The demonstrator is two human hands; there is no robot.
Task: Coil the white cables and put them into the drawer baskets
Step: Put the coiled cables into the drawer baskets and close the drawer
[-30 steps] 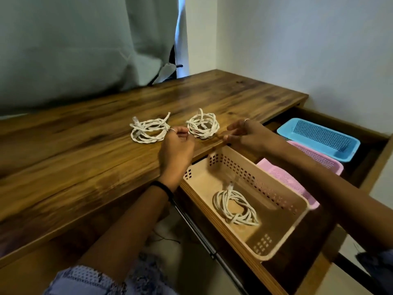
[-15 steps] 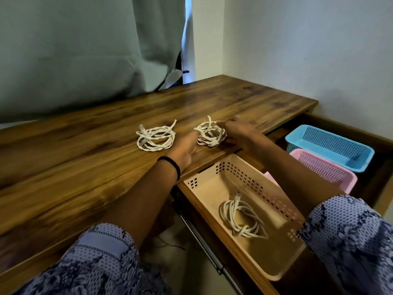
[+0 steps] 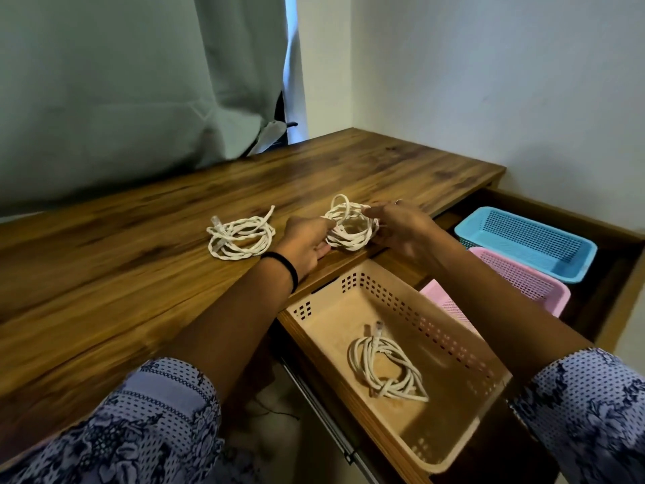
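Head view, the only one — progress check.

Done: one coiled cable (image 3: 385, 370) lies on the floor of the beige basket (image 3: 464, 445), lower centre-right of frame, connector end pointing up-frame. Nothing touching it.

In hand: second coil (image 3: 350, 227) sits on the desk (image 3: 139, 291) at frame centre, close to the front edge, just above the beige basket. Left hand (image 3: 307, 242) has its fingers curled against the coil's left side; right hand (image 3: 401, 227) pinches the right side with fingertips over the loops. Both grasping the same coil. It looks wound already, so I'd judge this as pick-up for transfer, not winding. Can't tell whether it is lifted off the wood yet.

Left: third coil (image 3: 241, 235) lies on the desk just left of the left hand, untouched, already looped, plug visible at its upper left.

Pink basket (image 3: 544, 291) and blue basket (image 3: 572, 260) at right of frame in the open drawer (image 3: 621, 309) — nothing visible in either, though an arm covers part of the pink one.

Estimate: one of three stowed, two to go.
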